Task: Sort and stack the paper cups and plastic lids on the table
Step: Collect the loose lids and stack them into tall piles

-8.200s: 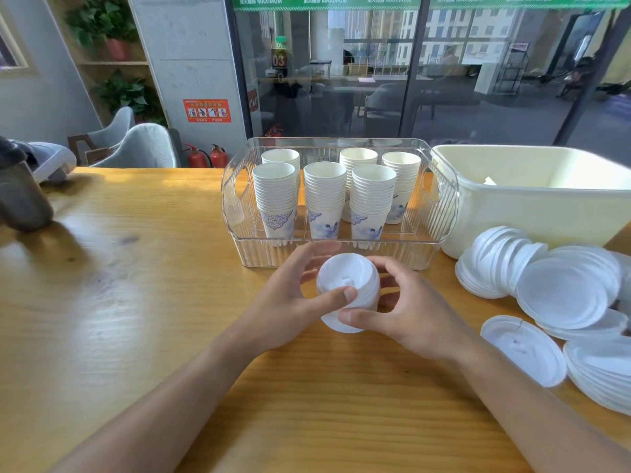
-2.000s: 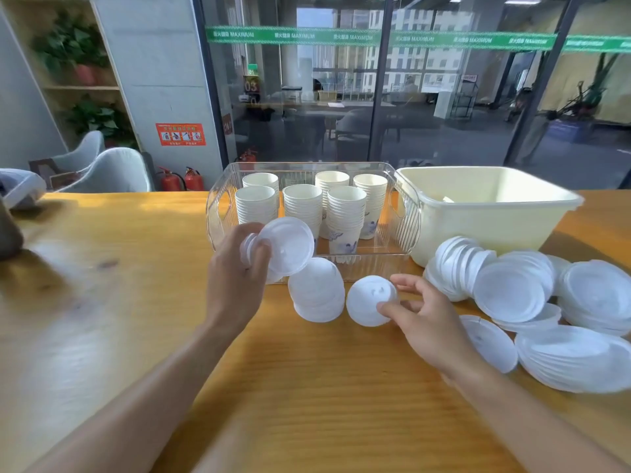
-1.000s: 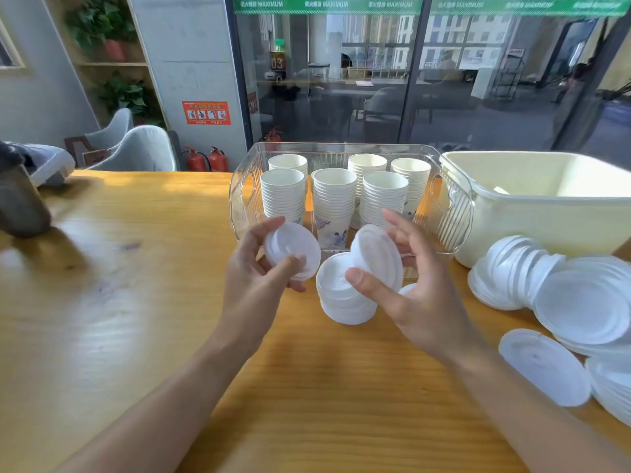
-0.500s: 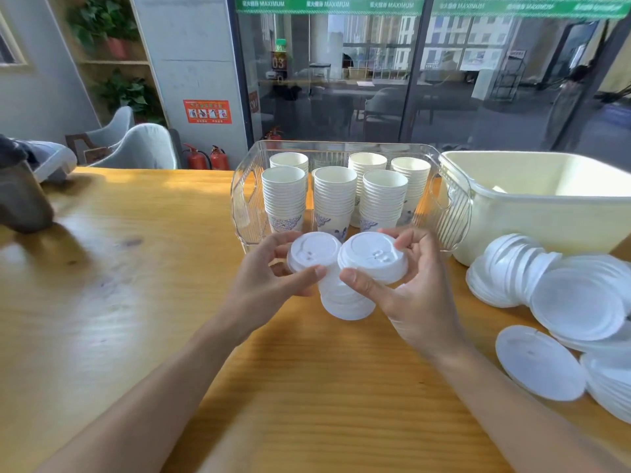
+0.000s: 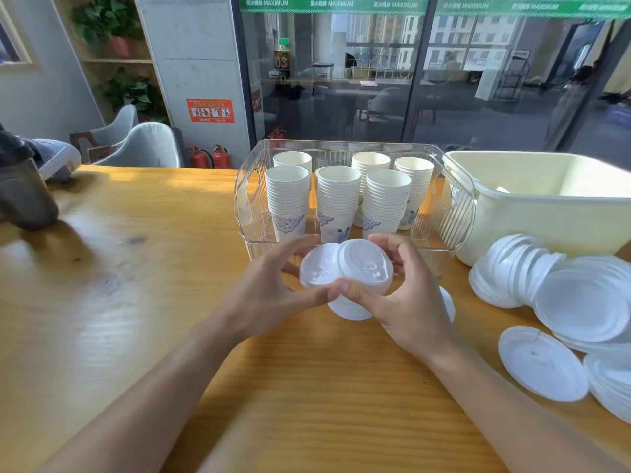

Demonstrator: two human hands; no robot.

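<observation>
I am holding two small white plastic lids over my little lid stack (image 5: 348,310), which stands on the wooden table (image 5: 143,302) right under my hands, just in front of the clear bin.

My left hand (image 5: 269,298) pinches the left lid (image 5: 316,268) by its edge, thumb near me and fingers on the far side. My right hand (image 5: 409,302) pinches the right lid (image 5: 365,268) the same way. Both hands are curled partway, not flat and not in a fist. The right lid lies a bit over the left one, and both lie almost flat, tops facing up. The two thumb tips nearly meet in the middle.

The stack is straight below the two lids and both hands are about as near to it, so I think the next move is simply down. The lids must sit flat and line up with the stack's round top, or they may slide off.

Behind my hands, the clear bin (image 5: 246,206) holds paper cup stacks (image 5: 338,196) standing up in rows. To the right of it is a cream tub (image 5: 546,216). Nearer, on the right, lie bigger flat white lids (image 5: 580,302) in loose piles, and one big lid (image 5: 543,363) lies alone.
</observation>
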